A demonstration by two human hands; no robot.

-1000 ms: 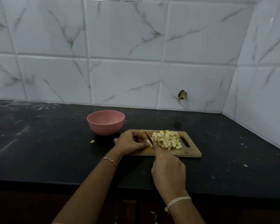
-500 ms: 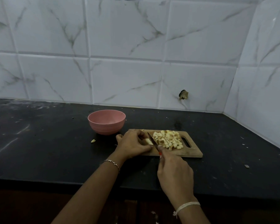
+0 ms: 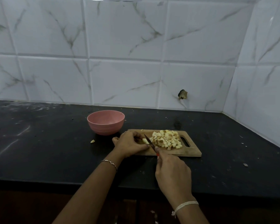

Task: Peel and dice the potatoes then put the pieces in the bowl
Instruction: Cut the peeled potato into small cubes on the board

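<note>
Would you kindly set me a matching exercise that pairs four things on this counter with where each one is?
Things:
1. pink bowl
2. knife
3. diced potato pile
4. stray potato bit

Places:
A. on the right half of the cutting board
B. gripped by the right hand
C. on the counter, just in front of the bowl
D. on the counter, behind the board's left corner

Pairs: 1-D, 2-B, 3-A, 4-C.

Pink bowl (image 3: 105, 122); black counter (image 3: 55, 151); knife handle (image 3: 157, 155) seemingly red.
</note>
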